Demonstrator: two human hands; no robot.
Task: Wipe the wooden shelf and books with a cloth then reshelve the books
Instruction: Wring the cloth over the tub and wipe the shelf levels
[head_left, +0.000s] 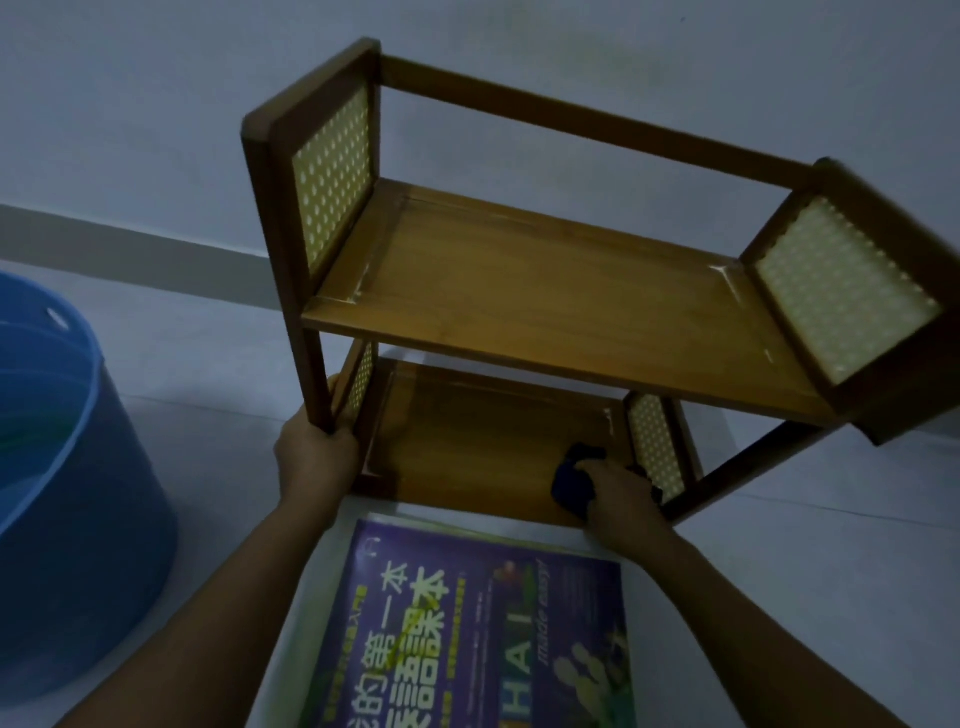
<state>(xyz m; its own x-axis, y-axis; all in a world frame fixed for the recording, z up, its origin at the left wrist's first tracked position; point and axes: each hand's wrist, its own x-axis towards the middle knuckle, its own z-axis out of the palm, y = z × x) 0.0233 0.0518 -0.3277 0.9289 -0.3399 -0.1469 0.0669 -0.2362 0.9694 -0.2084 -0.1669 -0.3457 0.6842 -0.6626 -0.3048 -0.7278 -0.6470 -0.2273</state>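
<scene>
Item: small two-tier wooden shelf (545, 291) with brown frame and pale perforated side panels, standing on a pale floor against a plain wall. Both boards bare of books.

Item: dark blue crumpled cloth (574, 480), lying on the lower board near its right end, just beside the right perforated panel.

Right hand (621, 501): fingers curled over the cloth, pressing it onto the lower board.

Left hand (314, 449): wrapped round the foot of the front left post, steadying the frame.

Item: large purple softcover book (467, 623) with white and yellow lettering, lying flat on the floor directly in front of the shelf, between the forearms. Pale edges beneath it suggest further books; number cannot be told.

Item: round blue plastic tub (67, 467), at left, well apart from the shelf.

Step in hand, by judgement: wiping the lower board. Whether the upper board is done cannot be told.

Next move calls for: sweeping the cloth leftward along the board into the corners, left hand bracing; book wiping and reshelving remain.
</scene>
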